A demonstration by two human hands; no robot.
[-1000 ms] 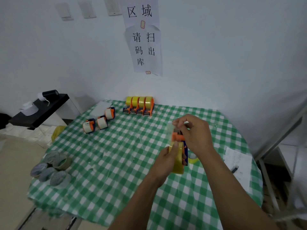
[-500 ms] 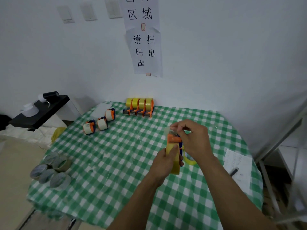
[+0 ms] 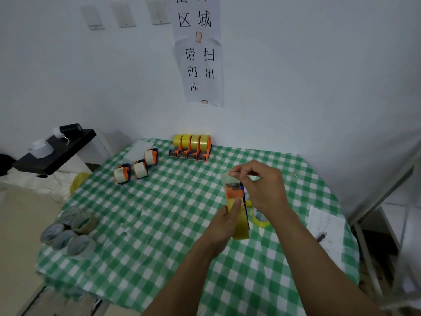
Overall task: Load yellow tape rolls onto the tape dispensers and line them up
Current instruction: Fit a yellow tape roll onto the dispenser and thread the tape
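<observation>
"While both hands are raised over the checked cloth, what does the held tape dispenser carry?" asks the first note-taker.

"One yellow roll, seated in the orange and blue frame," says the second. "Grip noted: the left hand clasps it, thumb flat on the roll's face, fingers curled behind. The right hand pinches the tape end between thumb and forefinger, just above the orange head; its other fingers are curled in."

"Other holders on the table?"

"Far edge, by the wall: four loaded dispensers, side by side and touching, a yellow roll in each. Left of those: three dispensers in a slanted line, slightly apart, each holding a pale roll."

"Loose stock?"

"A loose yellow roll lies flat on the cloth just right of the held dispenser, partly hidden by the right wrist. Several grey rolls bunch at the left edge, touching one another. Right edge: a sheet of paper with a pen lying on it."
</observation>
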